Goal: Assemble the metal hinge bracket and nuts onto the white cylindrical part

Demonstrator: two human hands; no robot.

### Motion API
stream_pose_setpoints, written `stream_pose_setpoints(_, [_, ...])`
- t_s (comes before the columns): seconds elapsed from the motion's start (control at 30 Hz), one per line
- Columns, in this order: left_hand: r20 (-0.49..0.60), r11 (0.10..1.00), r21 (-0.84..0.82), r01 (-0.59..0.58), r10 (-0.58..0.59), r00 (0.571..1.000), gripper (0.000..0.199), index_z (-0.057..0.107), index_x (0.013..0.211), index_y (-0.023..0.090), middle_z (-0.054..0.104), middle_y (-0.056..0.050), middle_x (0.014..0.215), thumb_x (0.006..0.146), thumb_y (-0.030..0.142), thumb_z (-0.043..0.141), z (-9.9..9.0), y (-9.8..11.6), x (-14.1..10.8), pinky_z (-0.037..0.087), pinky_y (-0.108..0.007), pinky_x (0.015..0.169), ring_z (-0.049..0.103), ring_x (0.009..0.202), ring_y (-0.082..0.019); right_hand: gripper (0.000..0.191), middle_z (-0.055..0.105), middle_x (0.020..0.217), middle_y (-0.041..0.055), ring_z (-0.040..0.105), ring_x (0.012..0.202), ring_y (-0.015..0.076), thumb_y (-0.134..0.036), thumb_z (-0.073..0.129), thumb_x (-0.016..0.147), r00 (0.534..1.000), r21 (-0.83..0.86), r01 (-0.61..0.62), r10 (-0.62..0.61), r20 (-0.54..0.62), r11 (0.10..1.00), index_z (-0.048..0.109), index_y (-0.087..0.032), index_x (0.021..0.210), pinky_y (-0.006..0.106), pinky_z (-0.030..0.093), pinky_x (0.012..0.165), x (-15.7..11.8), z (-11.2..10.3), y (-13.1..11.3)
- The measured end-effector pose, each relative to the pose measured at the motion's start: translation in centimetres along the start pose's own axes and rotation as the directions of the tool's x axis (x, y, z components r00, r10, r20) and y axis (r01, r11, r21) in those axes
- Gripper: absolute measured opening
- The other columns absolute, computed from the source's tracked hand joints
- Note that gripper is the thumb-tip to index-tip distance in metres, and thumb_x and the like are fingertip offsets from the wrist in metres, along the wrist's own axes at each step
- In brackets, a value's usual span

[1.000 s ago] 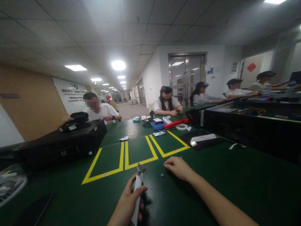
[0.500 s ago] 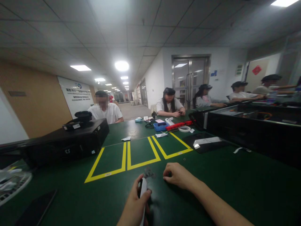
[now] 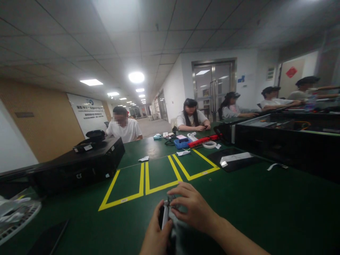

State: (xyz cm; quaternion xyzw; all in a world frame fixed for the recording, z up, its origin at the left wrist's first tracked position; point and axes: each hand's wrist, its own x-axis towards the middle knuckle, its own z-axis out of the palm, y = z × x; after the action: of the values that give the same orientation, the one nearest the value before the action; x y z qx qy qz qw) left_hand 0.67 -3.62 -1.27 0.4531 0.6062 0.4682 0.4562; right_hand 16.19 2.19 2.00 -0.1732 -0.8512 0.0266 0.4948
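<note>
Your left hand is clenched around one white-handled tool, its fingers wrapped about the smooth handle, and the tool's small metal head sticks up just above them. Your right hand has moved in from the bare mat, where it lay apart from the tool in the earlier frame. Its four fingers now curve over that metal head, though exactly where they touch is hidden. Below both hands lies a dark blurred patch that you cannot make out. The tool is held above the green bench mat, just short of three yellow tape bays. To your left are one black case with a black object on top, and a dark slab. Farther on lie two white paper scraps, one blue tray, one red bar and one tape roll. One black open-topped case stands at right. Five seated people line the bench, near a glass double door.
</note>
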Motion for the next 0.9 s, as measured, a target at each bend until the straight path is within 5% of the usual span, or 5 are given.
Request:
stream_pose_setpoints(0.27, [-0.091, 0.993, -0.016, -0.121, 0.119, 0.989, 0.059, 0.051, 0.121, 0.017, 0.064, -0.008, 0.094, 0.066, 0.029, 0.068, 0.2, -0.4, 0.1, 0.048, -0.019, 0.06, 0.062, 0.071, -0.015, 0.011, 0.067, 0.1, 0.0036, 0.058, 0.094, 0.0187, -0.008, 0.063, 0.076, 0.999, -0.067, 0.033, -0.034, -0.024, 0.997, 0.065, -0.019, 0.078, 0.035, 0.046, 0.088, -0.2, 0.7, 0.9])
stream_pose_setpoints(0.47, [-0.059, 0.997, -0.019, -0.07, 0.069, 0.996, 0.06, 0.049, 0.123, 0.019, 0.064, -0.007, 0.093, 0.067, 0.029, 0.067, 0.3, -0.1, -0.1, 0.047, -0.02, 0.053, 0.061, 0.063, -0.015, 0.011, 0.068, 0.101, 0.0026, 0.06, 0.094, 0.0162, -0.01, 0.068, 0.075, 0.998, -0.054, 0.005, -0.001, 0.067, 0.999, 0.067, -0.019, 0.082, 0.03, 0.046, 0.088, -0.4, 0.0, 1.1])
stream_pose_setpoints(0.7, [-0.113, 0.983, 0.012, -0.185, 0.185, 0.976, 0.055, 0.053, 0.12, 0.013, 0.062, -0.01, 0.109, 0.067, 0.025, 0.062, 0.3, -1.0, 0.5, 0.042, -0.025, 0.092, 0.057, 0.104, -0.021, 0.008, 0.068, 0.103, 0.0029, 0.059, 0.095, 0.0178, -0.012, 0.067, 0.079, 0.992, -0.088, 0.007, 0.004, 0.126, 0.996, 0.067, -0.02, 0.082, 0.034, 0.043, 0.092, -0.3, -0.2, 1.1])
stream_pose_setpoints(0.9, [-0.026, 0.989, 0.017, -0.144, 0.145, 0.989, 0.063, 0.043, 0.129, 0.011, 0.056, -0.012, 0.121, 0.07, 0.025, 0.06, -0.2, -1.4, 1.0, 0.036, -0.025, 0.098, 0.051, 0.114, -0.022, 0.005, 0.065, 0.106, 0.0043, 0.057, 0.097, 0.0191, -0.012, 0.065, 0.081, 0.989, -0.199, 0.034, -0.005, 0.145, 0.979, 0.064, -0.017, 0.083, 0.042, 0.034, 0.104, -0.1, -0.1, 0.2])
